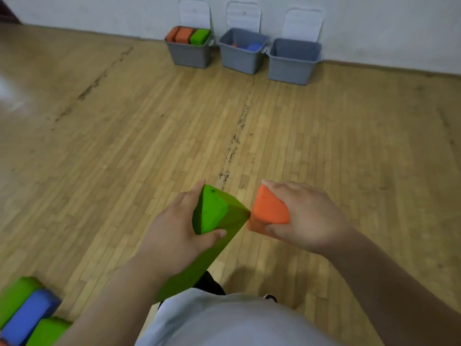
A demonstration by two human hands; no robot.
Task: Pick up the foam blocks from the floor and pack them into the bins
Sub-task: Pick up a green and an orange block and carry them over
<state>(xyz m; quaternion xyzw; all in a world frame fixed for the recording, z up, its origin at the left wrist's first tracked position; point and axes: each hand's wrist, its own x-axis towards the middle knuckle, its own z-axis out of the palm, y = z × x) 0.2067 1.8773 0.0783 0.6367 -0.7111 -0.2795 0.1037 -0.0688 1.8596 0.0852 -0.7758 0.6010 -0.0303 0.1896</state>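
Note:
My left hand [174, 233] grips a long green foam block [214, 216] by its triangular end, held above the floor. My right hand [306, 218] is closed around an orange foam block [268, 211], whose corner touches the green one. Three grey bins stand by the far wall: the left bin [189, 54] holds orange and green blocks up to its rim, the middle bin [243, 58] has a blue block low inside, and the inside of the right bin [293, 63] is hidden. Green and blue blocks [27, 313] lie on the floor at the bottom left.
Wooden floor [149, 136] stretches between me and the bins, with dark scuff lines running across it. Each bin's white lid [194, 13] leans upright against the white wall. My grey shirt and a shoe tip show at the bottom.

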